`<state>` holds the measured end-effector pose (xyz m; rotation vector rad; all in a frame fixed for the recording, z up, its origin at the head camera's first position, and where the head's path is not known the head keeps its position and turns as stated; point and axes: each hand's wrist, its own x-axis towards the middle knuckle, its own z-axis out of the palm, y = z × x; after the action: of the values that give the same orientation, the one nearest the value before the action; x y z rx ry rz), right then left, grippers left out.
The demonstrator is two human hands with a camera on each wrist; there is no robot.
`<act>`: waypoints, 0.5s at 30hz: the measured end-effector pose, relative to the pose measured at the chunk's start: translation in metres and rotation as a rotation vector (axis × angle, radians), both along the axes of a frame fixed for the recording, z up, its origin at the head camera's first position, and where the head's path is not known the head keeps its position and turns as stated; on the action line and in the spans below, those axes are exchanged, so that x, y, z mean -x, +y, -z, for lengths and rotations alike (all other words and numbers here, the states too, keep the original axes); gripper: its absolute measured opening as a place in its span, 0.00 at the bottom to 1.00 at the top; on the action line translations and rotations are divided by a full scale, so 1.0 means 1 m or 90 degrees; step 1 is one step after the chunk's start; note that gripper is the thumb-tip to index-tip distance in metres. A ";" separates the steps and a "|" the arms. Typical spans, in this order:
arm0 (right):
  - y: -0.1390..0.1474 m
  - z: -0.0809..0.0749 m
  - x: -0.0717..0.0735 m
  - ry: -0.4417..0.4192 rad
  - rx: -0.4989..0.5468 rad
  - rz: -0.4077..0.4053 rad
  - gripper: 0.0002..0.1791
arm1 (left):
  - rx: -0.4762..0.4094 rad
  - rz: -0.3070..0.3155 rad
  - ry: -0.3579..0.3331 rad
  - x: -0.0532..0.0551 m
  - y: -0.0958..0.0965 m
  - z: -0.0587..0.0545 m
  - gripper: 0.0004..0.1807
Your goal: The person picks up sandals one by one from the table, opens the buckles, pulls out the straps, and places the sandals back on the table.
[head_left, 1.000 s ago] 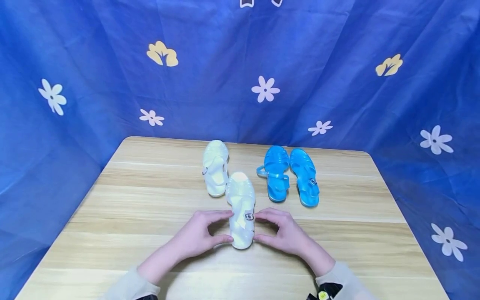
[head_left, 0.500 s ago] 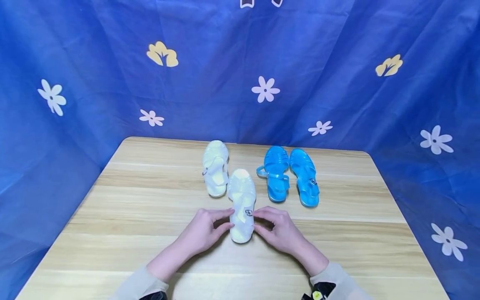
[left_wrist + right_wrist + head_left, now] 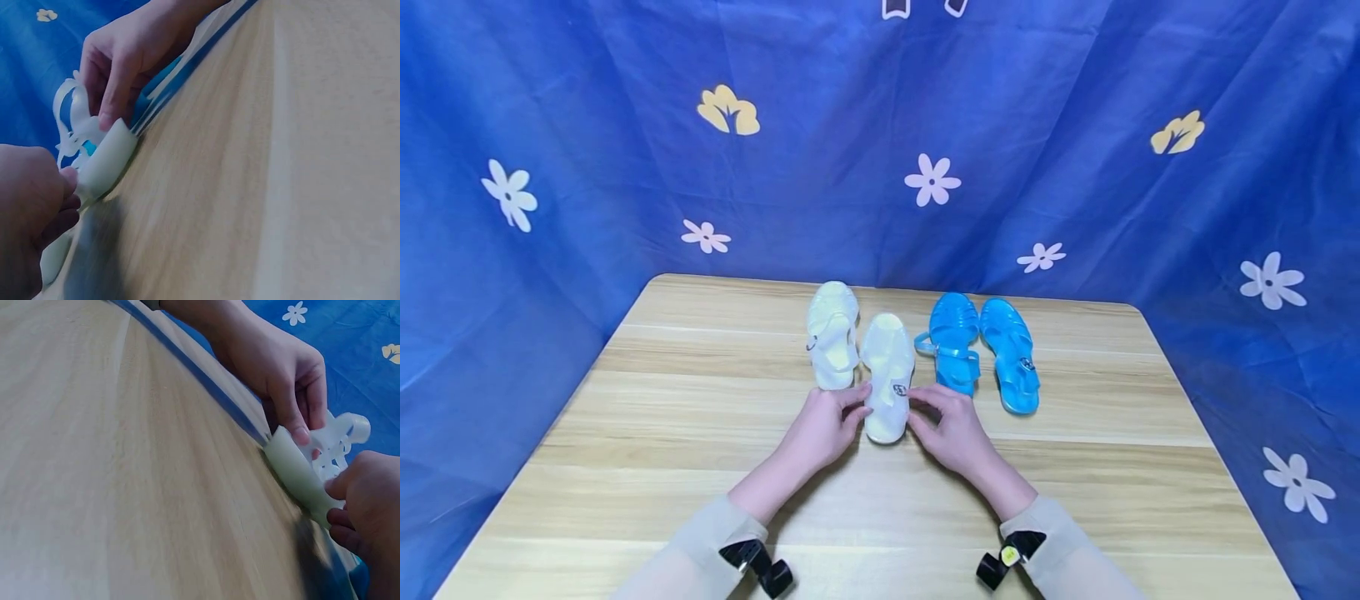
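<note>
A white jelly sandal [image 3: 887, 358], toe pointing to the far side, lies between both hands in the head view. On its left side, my left hand [image 3: 823, 429] grips the rear part with thumb and fingers. My right hand [image 3: 953, 429] holds the opposite side, fingertips close by the buckle. The wrist views show the sandal's pale heel [image 3: 109, 156] low over the wood, with thumbs on its edge. A second white sandal [image 3: 832, 333] stands just left of the held one, its heel partly behind the left fingers.
Right of the held sandal lie two blue jelly sandals, one [image 3: 953, 325] with its strap looped out and the other [image 3: 1011, 367] beside it. The wooden table [image 3: 655, 433] ends at a blue flowered curtain [image 3: 820, 167]. Small black cameras [image 3: 760, 567] sit on the wrists.
Both hands have slid the white sandal away from the body, toward the back of the table, and slightly right. It now sits nearer level with the other sandals, which have not moved.
</note>
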<state>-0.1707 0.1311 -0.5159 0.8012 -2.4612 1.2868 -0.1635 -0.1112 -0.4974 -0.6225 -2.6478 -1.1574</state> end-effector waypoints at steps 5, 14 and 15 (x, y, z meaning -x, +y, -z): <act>-0.011 0.000 0.006 -0.010 0.045 0.030 0.17 | -0.004 -0.037 0.017 0.010 0.003 0.003 0.18; -0.026 0.002 0.013 -0.016 0.024 0.121 0.18 | 0.011 -0.112 0.011 0.019 0.013 0.002 0.13; -0.028 0.002 0.014 -0.013 0.017 0.132 0.18 | 0.011 -0.123 0.011 0.020 0.015 0.002 0.12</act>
<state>-0.1845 0.1035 -0.5174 0.5129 -2.4609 1.2554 -0.1838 -0.0965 -0.4992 -0.3676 -2.6368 -1.0710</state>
